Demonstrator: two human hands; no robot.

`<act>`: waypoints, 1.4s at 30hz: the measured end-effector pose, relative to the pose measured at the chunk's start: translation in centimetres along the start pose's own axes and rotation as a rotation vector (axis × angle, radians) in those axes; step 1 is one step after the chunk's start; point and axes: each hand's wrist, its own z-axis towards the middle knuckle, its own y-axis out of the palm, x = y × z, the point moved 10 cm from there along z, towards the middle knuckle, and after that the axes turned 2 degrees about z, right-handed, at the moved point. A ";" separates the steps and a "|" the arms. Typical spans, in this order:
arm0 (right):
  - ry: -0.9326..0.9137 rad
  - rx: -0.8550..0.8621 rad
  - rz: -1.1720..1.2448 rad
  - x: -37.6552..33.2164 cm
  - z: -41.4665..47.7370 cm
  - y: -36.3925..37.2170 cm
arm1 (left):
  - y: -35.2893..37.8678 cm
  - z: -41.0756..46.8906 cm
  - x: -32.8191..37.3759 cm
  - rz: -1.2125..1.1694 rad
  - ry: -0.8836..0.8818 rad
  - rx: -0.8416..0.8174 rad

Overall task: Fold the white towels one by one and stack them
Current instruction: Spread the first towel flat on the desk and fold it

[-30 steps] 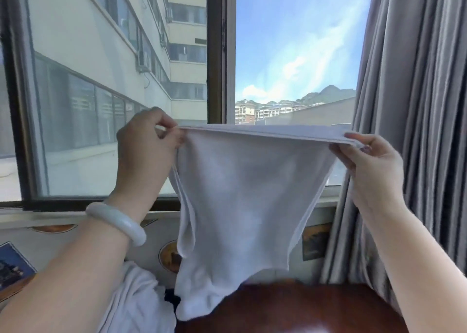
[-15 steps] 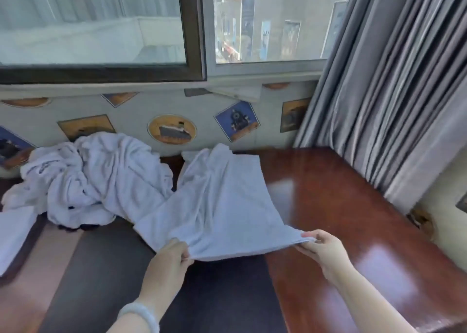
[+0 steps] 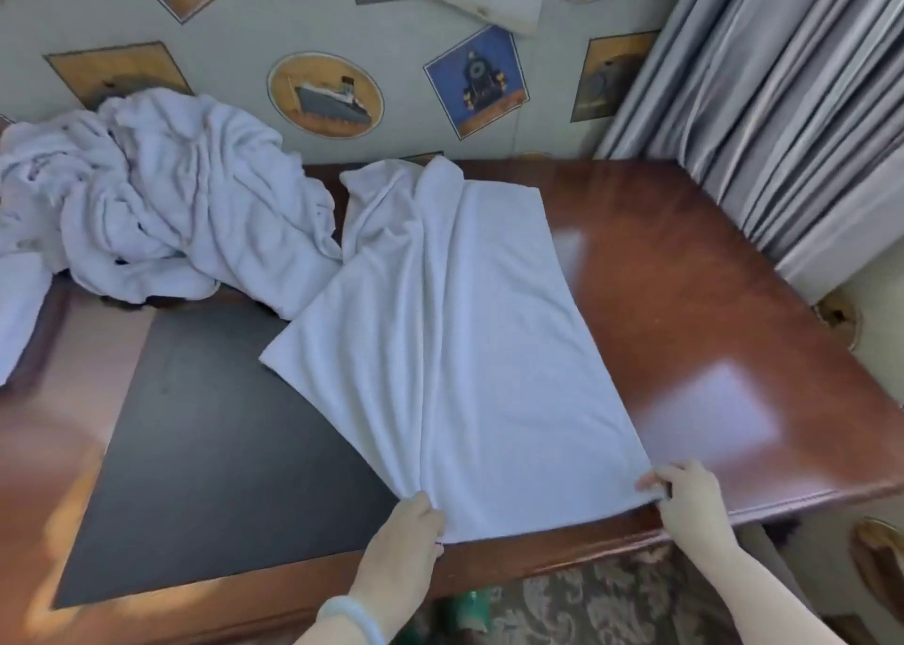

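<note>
A white towel (image 3: 469,341) lies spread lengthwise on the brown wooden desk (image 3: 709,302), its far end rumpled against the wall. My left hand (image 3: 406,542) grips the towel's near left corner at the desk's front edge. My right hand (image 3: 685,497) pinches the near right corner. A heap of crumpled white towels (image 3: 161,204) sits at the back left of the desk, touching the spread towel's left side.
A dark inlay panel (image 3: 210,449) covers the desk's middle left. Grey curtains (image 3: 782,96) hang at the right. A papered wall (image 3: 342,57) with pictures runs behind the desk. Another white cloth (image 3: 14,312) shows at the far left edge. Patterned carpet (image 3: 611,605) lies below.
The towel was held up before the window, then brought down and laid on the desk. Both hands have drawn its near edge to the desk's front, and the view has tilted down.
</note>
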 end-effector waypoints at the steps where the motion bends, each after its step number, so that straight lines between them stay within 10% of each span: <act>1: -0.016 0.035 -0.141 -0.9 -0.2 -0.6 | 0.4 -0.3 0.0 -0.034 0.001 0.007; 6: -0.488 0.164 -0.017 -13.9 -2.0 1.3 | -1.6 -1.8 -2.9 -0.332 -0.166 0.093; 13: -0.623 0.058 -0.090 -21.7 -2.2 12.8 | -5.3 -0.3 -15.7 -1.261 -0.945 0.505; 19: -0.601 0.117 -0.143 -21.2 -2.1 13.5 | -6.6 3.6 -16.5 -1.693 -0.957 0.486; 23: -0.583 0.104 -0.183 -21.5 -2.4 13.3 | -6.5 4.7 -16.9 -1.513 -1.036 0.344; 32: -0.577 0.124 -0.266 -20.8 -2.6 13.1 | -8.9 3.8 -15.2 -2.166 -0.574 0.563; 36: -0.570 0.098 -0.290 -19.4 -2.9 13.0 | -3.8 -7.3 -19.6 -1.924 -0.789 0.791; 42: -0.613 0.169 -0.288 -23.0 -3.7 11.7 | -2.2 -9.8 -20.8 -2.210 -0.746 0.813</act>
